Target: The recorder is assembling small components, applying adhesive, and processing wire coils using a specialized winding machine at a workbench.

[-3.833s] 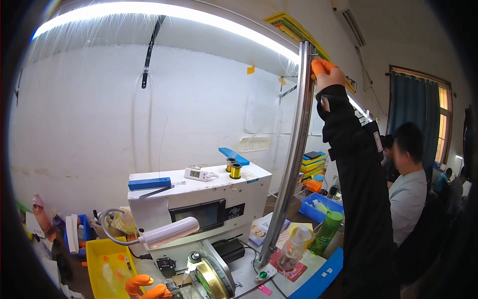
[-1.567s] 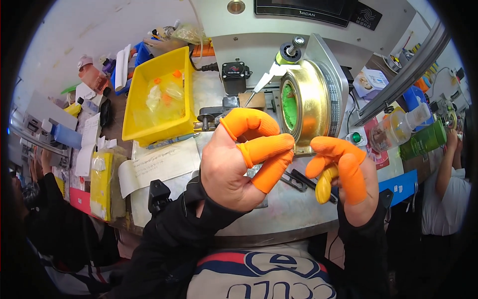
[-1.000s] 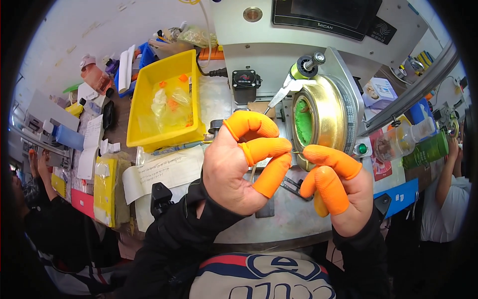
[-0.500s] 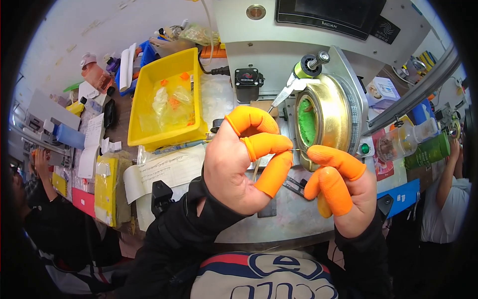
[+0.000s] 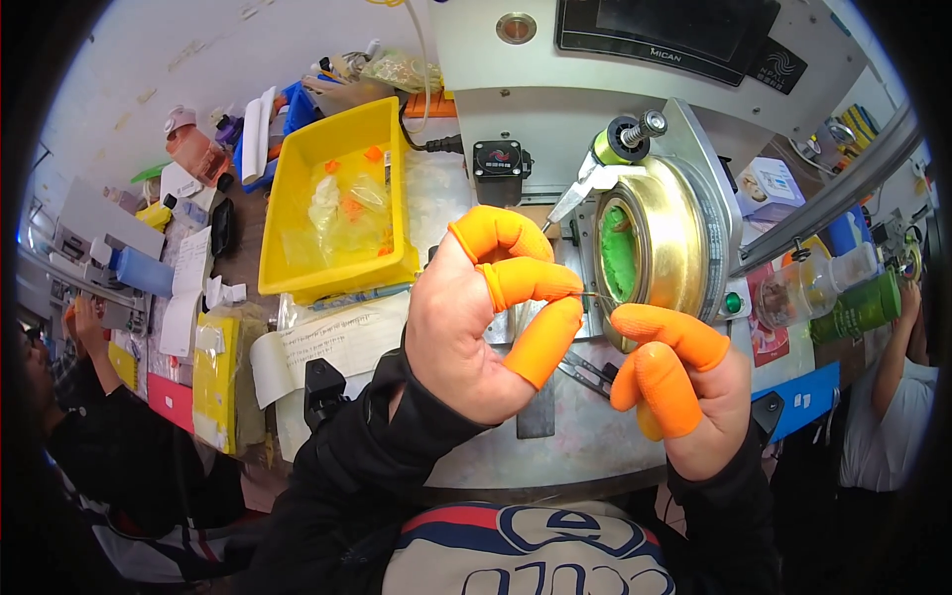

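Observation:
My left hand (image 5: 466, 327) wears orange finger cots and is closed in a pinch, forefinger and thumb tips together. A thin wire-like piece (image 5: 595, 295) sticks out of that pinch to the right; its exact kind is too small to tell. My right hand (image 5: 694, 397), also in orange cots, is just right of it. Its bent forefinger tip is beside the wire's end, and I cannot tell whether they touch. A gap separates this forefinger from the other curled fingers. Just beyond the hands is a gold-coloured wheel (image 5: 679, 238) with a green lining (image 5: 619, 256) inside its ring.
A yellow tray (image 5: 273, 233) with clear bags and orange bits stands back left. A notebook (image 5: 337, 337) and black-handled tweezers-like tools (image 5: 585, 375) lie near my hands. Behind is a machine with a dark screen (image 5: 664, 35). Other people's hands work at both sides.
The view has shifted slightly, so the bench appears a little lower and further right. Both hands keep nearly the same pose, with the wire still in the left pinch.

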The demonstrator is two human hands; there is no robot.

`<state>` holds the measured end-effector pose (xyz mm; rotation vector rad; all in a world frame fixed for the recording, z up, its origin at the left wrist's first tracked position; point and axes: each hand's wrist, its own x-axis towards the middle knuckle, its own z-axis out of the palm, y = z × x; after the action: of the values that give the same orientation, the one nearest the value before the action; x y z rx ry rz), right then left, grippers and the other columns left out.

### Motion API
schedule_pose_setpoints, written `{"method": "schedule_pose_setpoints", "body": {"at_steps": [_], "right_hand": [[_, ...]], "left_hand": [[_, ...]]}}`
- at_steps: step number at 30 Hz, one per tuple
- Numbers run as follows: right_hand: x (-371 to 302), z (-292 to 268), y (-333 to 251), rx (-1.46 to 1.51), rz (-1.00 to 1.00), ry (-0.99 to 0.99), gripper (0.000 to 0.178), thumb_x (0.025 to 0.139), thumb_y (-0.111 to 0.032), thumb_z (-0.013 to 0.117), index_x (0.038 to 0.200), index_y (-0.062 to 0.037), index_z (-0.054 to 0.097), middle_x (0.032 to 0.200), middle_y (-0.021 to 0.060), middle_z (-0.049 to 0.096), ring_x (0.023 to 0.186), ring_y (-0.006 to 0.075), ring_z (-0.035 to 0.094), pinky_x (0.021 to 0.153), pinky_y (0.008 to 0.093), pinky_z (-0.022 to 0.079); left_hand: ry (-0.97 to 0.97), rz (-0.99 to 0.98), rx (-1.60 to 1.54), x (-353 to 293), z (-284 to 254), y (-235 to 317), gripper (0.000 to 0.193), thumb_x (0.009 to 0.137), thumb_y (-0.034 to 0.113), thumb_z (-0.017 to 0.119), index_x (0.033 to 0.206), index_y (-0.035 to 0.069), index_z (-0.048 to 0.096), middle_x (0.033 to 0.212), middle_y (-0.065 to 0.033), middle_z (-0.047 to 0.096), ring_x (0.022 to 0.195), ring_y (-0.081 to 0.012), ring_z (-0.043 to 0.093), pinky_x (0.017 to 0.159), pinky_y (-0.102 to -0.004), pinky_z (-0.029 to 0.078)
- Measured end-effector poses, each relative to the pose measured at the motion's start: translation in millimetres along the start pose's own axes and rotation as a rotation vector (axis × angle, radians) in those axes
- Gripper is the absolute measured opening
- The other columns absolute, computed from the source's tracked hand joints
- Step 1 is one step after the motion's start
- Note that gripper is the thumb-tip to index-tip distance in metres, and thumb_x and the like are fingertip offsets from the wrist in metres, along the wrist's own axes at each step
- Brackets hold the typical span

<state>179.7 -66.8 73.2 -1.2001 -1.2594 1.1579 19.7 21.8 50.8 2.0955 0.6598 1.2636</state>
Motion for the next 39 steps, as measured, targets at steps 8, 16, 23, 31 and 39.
{"method": "schedule_pose_setpoints", "body": {"at_steps": [8, 16, 23, 31, 39], "right_hand": [[-4.3, 4.0, 11.0, -0.597, -0.464, 0.204, 0.044, 0.067, -0.006, 0.068, 0.107, -0.0001, 0.051, 0.084, 0.0104, 0.058, 0.064, 0.0128, 0.056, 0.057, 0.0206, 0.045], [-28.1, -6.7, 12.9, -1.083, -0.672, 0.335, 0.029, 0.059, -0.002, 0.069, 0.086, -0.0045, 0.061, 0.084, 0.0073, 0.058, 0.064, 0.0193, 0.058, 0.054, 0.0249, 0.046], [-73.6, -2.0, 16.6, -1.117, -0.543, 0.529, 0.023, 0.056, -0.010, 0.062, 0.078, -0.0068, 0.059, 0.083, 0.0049, 0.054, 0.068, 0.0183, 0.055, 0.058, 0.0288, 0.044], [-119.5, -26.6, 15.6, -1.069, -0.566, 0.686, 0.020, 0.058, -0.009, 0.063, 0.078, -0.0082, 0.061, 0.085, 0.0029, 0.057, 0.074, 0.0176, 0.055, 0.065, 0.0301, 0.044], [-232.0, -192.1, -11.9, -0.263, -0.991, 0.973, 0.025, 0.086, -0.009, 0.043, 0.105, 0.0053, 0.048, 0.101, 0.0172, 0.053, 0.095, 0.0261, 0.052, 0.086, 0.0414, 0.042]], "left_hand": [[0.053, 0.291, 0.324, -4.6, 2.5, 11.1, 0.028, 0.051, 0.001, 0.065, 0.078, 0.007, 0.061, 0.079, -0.0073, 0.051, 0.066, -0.0211, 0.051, 0.057, -0.0299, 0.039], [-0.066, 0.482, 0.286, -3.4, 19.5, 22.0, 0.032, 0.046, 0.004, 0.065, 0.077, 0.009, 0.061, 0.084, -0.0064, 0.054, 0.069, -0.0210, 0.052, 0.058, -0.0323, 0.037], [-0.280, 0.623, 0.355, -6.7, 39.6, 47.7, 0.029, 0.049, 0.006, 0.067, 0.077, 0.012, 0.062, 0.082, -0.0027, 0.052, 0.066, -0.0187, 0.051, 0.058, -0.0330, 0.034], [-0.331, 0.525, 0.229, -20.7, 62.1, 77.3, 0.039, 0.053, 0.007, 0.071, 0.090, 0.010, 0.061, 0.097, -0.0108, 0.051, 0.076, -0.0216, 0.051, 0.066, -0.0328, 0.040], [-0.350, 0.650, 0.445, -26.1, 74.6, 112.9, 0.039, 0.072, 0.012, 0.052, 0.111, 0.008, 0.043, 0.113, -0.0200, 0.040, 0.102, -0.0317, 0.041, 0.083, -0.0416, 0.036]]}}
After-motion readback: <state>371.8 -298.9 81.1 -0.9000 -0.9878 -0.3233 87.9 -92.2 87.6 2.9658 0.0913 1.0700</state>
